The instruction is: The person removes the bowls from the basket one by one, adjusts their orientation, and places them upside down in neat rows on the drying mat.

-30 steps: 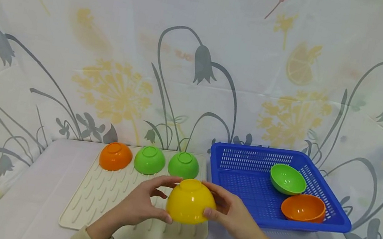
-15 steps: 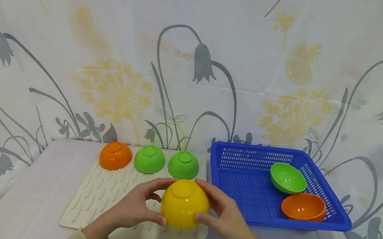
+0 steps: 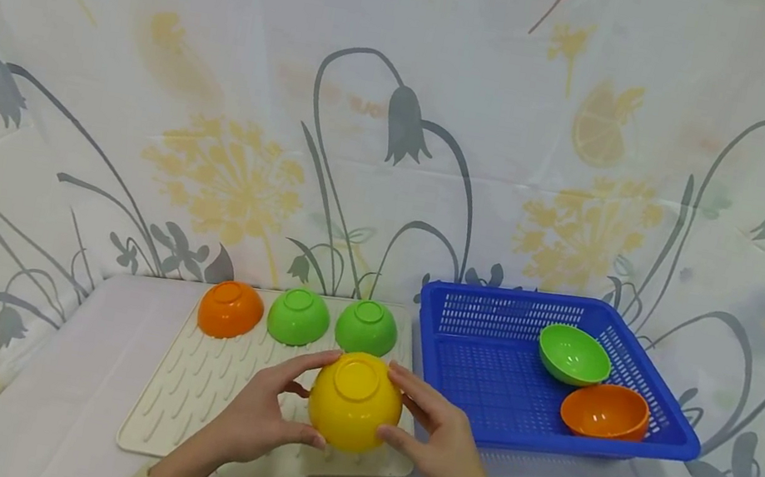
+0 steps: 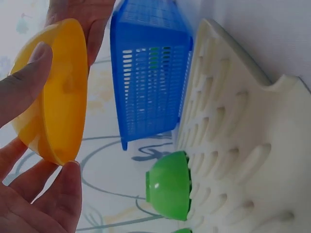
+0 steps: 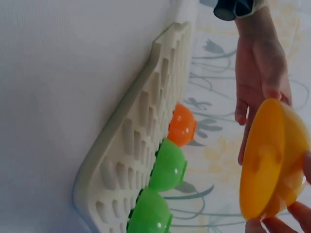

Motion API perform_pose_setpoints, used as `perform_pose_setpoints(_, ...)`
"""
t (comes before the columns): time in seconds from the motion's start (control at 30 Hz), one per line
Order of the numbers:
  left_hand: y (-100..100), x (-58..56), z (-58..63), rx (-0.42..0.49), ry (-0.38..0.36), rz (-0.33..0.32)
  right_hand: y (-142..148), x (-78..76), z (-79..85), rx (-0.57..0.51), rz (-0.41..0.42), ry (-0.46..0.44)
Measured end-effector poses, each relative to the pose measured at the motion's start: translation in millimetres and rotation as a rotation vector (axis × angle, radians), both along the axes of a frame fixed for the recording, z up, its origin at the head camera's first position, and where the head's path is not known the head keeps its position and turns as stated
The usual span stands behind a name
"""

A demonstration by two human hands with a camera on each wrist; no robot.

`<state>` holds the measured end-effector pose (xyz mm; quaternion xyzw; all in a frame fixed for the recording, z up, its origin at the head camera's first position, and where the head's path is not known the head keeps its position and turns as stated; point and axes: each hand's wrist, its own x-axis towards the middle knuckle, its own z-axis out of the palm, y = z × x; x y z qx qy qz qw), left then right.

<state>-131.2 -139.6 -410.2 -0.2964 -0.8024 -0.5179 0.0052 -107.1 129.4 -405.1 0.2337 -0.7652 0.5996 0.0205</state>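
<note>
A yellow bowl is held upside down between both hands, apart from the cream drying mat below it. My left hand grips its left side, thumb low and fingers near the top. On the other side my right hand holds it with thumb in front and fingers behind. The left wrist view shows the thumb on the bowl's outer wall and its rim facing the mat. Along the mat's back edge sit an orange bowl and two green bowls, one in the middle and one at right, all upside down.
To the right stands a blue plastic basket. Inside its right part lie a green bowl and an orange bowl, both with openings upward. A white cloth covers the table, and a flower-printed curtain hangs behind.
Both hands have carried the yellow bowl a little to the left, over the mat, and its base has tilted toward the camera. The other bowls stay in place.
</note>
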Motion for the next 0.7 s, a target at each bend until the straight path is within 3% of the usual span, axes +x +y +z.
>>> perform_pose_setpoints(0.17, -5, 4.3, -3.6, -0.032, 0.000, 0.043, -9, 5.9, -6.1, 0.058, -0.010, -0.010)
perform_pose_setpoints(0.37, -12, 6.3, -11.4, -0.033, -0.050, 0.054, -23, 4.0, -16.8, 0.153, -0.014, 0.060)
perform_pose_setpoints(0.53, -18, 8.0, -13.8, -0.046, -0.100, 0.050, -37, 0.0, -25.5, 0.131, -0.053, 0.090)
perform_pose_setpoints(0.7, -16, 10.0, -14.6, -0.086, -0.108, 0.150, -49, -3.9, -30.2, 0.106, -0.069, 0.025)
